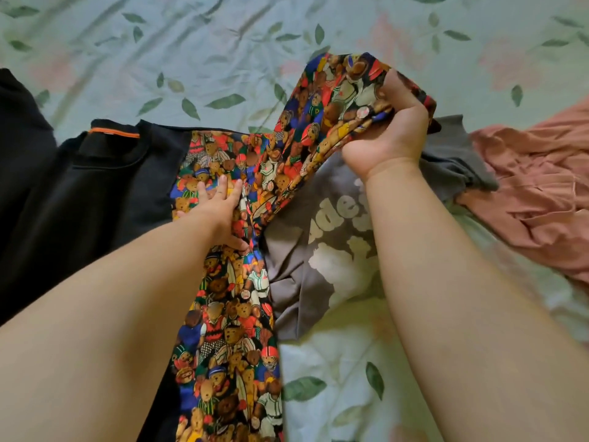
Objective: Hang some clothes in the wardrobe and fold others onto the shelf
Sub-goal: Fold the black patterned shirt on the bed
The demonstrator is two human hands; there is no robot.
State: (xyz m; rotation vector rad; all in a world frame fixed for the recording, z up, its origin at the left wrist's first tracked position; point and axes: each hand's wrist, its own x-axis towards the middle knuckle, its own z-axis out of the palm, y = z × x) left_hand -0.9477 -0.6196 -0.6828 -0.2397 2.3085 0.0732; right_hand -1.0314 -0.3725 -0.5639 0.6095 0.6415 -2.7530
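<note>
A garment printed with colourful teddy bears [236, 330] lies across the bed, partly over a black T-shirt. My left hand [220, 205] presses flat on the bear print near its middle, fingers straight. My right hand [392, 129] grips the far end of the same garment and holds it lifted above the bed, folding back toward the middle. A black T-shirt with an orange neck label [105, 186] lies spread out at the left. Under my right forearm sits a grey T-shirt with pale lettering [322, 250].
A crumpled pink garment [538, 193] lies at the right. Another dark cloth [19, 122] sits at the far left edge. All rest on a pale green bed sheet with leaf and flower print [223, 43], bare toward the top and at the lower middle.
</note>
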